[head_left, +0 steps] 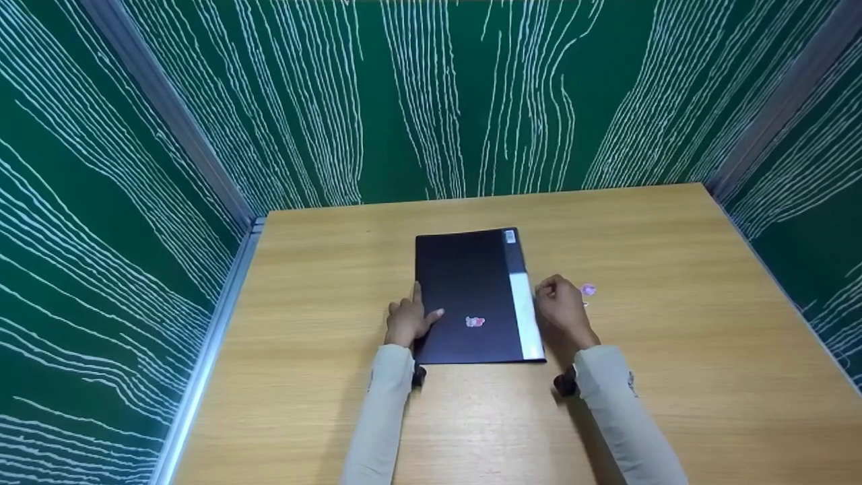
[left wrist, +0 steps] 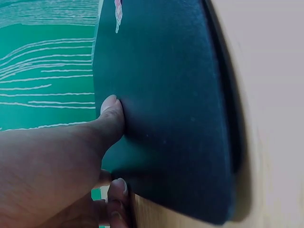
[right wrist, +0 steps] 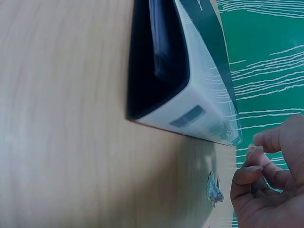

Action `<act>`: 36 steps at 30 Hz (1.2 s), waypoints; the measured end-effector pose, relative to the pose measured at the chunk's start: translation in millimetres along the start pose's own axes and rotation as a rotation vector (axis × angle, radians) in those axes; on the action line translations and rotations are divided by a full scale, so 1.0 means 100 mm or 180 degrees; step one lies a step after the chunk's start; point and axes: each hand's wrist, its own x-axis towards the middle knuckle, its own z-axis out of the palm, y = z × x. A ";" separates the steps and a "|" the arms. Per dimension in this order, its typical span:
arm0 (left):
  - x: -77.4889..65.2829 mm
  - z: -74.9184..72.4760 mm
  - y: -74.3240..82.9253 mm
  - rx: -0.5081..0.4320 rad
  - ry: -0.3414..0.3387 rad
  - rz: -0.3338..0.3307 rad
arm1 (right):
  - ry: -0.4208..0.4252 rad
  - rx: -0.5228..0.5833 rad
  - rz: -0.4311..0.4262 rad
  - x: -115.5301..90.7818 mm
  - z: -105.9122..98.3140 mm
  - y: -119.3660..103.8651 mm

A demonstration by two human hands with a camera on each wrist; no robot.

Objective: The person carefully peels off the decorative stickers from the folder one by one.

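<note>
A black folder (head_left: pixel 465 289) lies on the table, its glossy spine side to the right. A small pink and white sticker (head_left: pixel 475 322) is on its cover. My left hand (head_left: pixel 407 318) grips the folder's left edge. In the left wrist view its thumb (left wrist: pixel 111 114) presses on the cover, with the other fingers (left wrist: pixel 118 194) curled by the edge. Just right of the spine (right wrist: pixel 190 111), my right hand (head_left: pixel 564 311) has its fingers curled and thumb and fingertip together. Whether a tiny thing is between them is too unclear to tell.
A small purple sticker (head_left: pixel 588 289) lies on the wooden table (head_left: pixel 323 283), beyond the right hand. A tiny pale bit (head_left: pixel 585 304) is close to it. Green walls (head_left: pixel 404 87) with white wavy lines enclose the table's back and sides.
</note>
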 end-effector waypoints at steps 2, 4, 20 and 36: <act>0.01 0.00 0.00 -0.0003 0.0013 -0.0003 | -0.0020 0.0002 0.0007 0.00 0.01 -0.01; 0.01 0.00 -0.01 0.0008 0.0016 -0.0004 | -0.0044 0.0009 0.0036 -0.01 0.02 -0.02; 0.01 0.01 -0.01 0.0092 0.0041 0.0020 | -0.0130 -0.0026 0.0061 -0.03 0.07 -0.10; 0.05 0.04 -0.01 0.0084 0.0012 0.0006 | -0.0413 -0.0057 0.0019 0.00 0.15 -0.15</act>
